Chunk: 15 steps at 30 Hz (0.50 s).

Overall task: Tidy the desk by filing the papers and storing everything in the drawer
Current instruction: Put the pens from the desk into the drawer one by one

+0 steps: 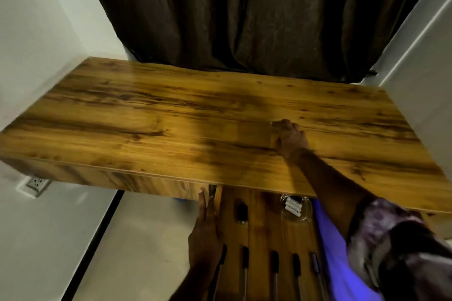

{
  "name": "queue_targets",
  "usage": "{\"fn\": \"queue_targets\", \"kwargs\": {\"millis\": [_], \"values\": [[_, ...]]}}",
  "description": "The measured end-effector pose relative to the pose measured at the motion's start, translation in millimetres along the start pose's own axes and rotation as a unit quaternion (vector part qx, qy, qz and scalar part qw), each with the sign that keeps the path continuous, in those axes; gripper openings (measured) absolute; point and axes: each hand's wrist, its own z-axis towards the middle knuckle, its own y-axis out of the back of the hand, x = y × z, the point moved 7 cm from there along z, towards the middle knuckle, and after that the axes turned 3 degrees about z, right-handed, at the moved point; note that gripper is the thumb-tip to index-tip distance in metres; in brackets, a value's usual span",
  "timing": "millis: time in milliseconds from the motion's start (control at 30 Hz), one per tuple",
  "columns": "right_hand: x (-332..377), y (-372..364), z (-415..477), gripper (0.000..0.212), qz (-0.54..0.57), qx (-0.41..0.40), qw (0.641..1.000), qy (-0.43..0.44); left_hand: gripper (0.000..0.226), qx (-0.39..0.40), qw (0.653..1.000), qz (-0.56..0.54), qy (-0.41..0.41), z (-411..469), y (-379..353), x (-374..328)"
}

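The wooden desk top (171, 115) is bare. Beneath its front edge the wooden drawer (263, 222) stands pulled out. Inside lie several pens (274, 266) in a row, a small black item (242, 211), a clear dish with white pieces (294, 206) and a blue folder (335, 252) along the right side. My left hand (205, 227) lies flat with straight fingers against the drawer's left wall. My right hand (289, 138) rests on the desk top, fingers bent, holding nothing that I can see.
A dark curtain (256, 14) hangs behind the desk. White walls stand close on the left and right. A wall socket (36, 183) sits low on the left wall. Pale floor (137, 247) shows left of the drawer.
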Motion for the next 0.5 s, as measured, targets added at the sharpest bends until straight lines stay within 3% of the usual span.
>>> {"fn": "queue_targets", "kwargs": {"millis": [100, 233, 500], "values": [[-10, -11, 20, 0.071, -0.03, 0.061, 0.998, -0.005, 0.071, -0.008, 1.0, 0.006, -0.002, -1, 2, -2], [-20, -22, 27, 0.05, -0.021, 0.032, 0.999, 0.001, 0.07, -0.013, 1.0, 0.001, -0.01, -2, 3, -3], [-22, -14, -28, 0.022, 0.252, -0.077, 0.965, -0.014, 0.07, -0.043, 0.997, 0.023, -0.057, 7, 4, -13]]}}
